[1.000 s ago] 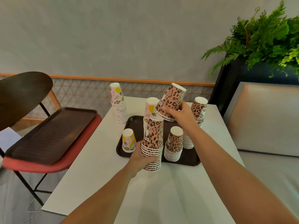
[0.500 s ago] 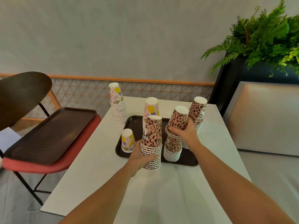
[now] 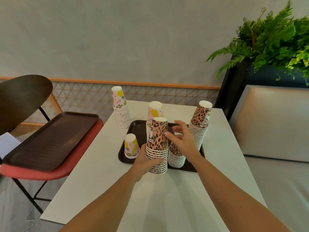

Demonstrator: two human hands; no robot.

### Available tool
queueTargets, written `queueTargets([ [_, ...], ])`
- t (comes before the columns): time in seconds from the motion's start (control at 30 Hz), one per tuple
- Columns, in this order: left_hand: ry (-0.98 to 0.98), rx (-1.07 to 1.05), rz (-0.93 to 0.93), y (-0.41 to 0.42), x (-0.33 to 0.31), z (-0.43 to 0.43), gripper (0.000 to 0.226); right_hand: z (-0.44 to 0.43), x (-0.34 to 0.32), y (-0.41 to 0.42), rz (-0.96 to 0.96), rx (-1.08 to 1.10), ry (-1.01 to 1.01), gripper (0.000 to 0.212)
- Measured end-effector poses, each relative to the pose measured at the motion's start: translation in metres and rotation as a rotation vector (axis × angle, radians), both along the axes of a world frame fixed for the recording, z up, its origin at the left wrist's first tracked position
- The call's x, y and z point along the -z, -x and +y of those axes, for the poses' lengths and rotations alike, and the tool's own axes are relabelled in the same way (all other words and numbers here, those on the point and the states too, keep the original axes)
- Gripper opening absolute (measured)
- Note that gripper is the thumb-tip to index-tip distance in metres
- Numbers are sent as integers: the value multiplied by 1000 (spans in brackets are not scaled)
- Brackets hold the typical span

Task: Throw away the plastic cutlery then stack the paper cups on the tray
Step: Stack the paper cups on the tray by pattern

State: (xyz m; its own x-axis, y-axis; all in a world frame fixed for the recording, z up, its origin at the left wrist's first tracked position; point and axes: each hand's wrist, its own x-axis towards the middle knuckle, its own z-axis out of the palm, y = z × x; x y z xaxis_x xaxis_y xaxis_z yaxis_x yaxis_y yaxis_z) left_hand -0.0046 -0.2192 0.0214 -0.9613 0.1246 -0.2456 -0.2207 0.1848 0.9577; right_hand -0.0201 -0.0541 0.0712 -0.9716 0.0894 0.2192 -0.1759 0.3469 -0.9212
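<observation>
A dark brown tray (image 3: 139, 127) lies on the white table (image 3: 167, 190). My left hand (image 3: 147, 160) grips the lower rims of a leopard-print cup stack (image 3: 158, 139) at the tray's front edge. My right hand (image 3: 181, 139) hovers with spread fingers over a second leopard stack (image 3: 176, 158) on the tray, its thumb touching the held stack. A single pineapple-print cup (image 3: 131, 145) stands upside down at the tray's left. Behind the held stack rises a pineapple-print stack (image 3: 155, 111). A tall leopard stack (image 3: 200, 122) stands at the tray's right edge.
Another pineapple-print stack (image 3: 120, 108) stands on the table left of the tray. A chair (image 3: 50, 169) at the left carries a second brown tray (image 3: 50, 139). A padded bench (image 3: 274, 123) and a planter with ferns (image 3: 267, 41) are at the right.
My right hand lowered the leopard cups it held onto the second stack on the tray, let go and opened. My left hand kept its grip.
</observation>
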Motion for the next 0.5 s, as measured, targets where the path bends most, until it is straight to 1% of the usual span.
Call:
queueTargets([
  [0.1,-4,2,7,-2,-4,2,82,-8,3,-2,-111,-144,6,75],
  [0.17,-8,9,-1,-4,-7,3,76,-13,5,-2,-193,-207,-7,79],
  [0.3,-6,11,-16,-5,-9,3,76,-17,6,0,-262,-206,-16,72],
  [0.5,-10,4,-35,-7,-6,-2,80,-20,-1,2,-236,-170,26,65],
])
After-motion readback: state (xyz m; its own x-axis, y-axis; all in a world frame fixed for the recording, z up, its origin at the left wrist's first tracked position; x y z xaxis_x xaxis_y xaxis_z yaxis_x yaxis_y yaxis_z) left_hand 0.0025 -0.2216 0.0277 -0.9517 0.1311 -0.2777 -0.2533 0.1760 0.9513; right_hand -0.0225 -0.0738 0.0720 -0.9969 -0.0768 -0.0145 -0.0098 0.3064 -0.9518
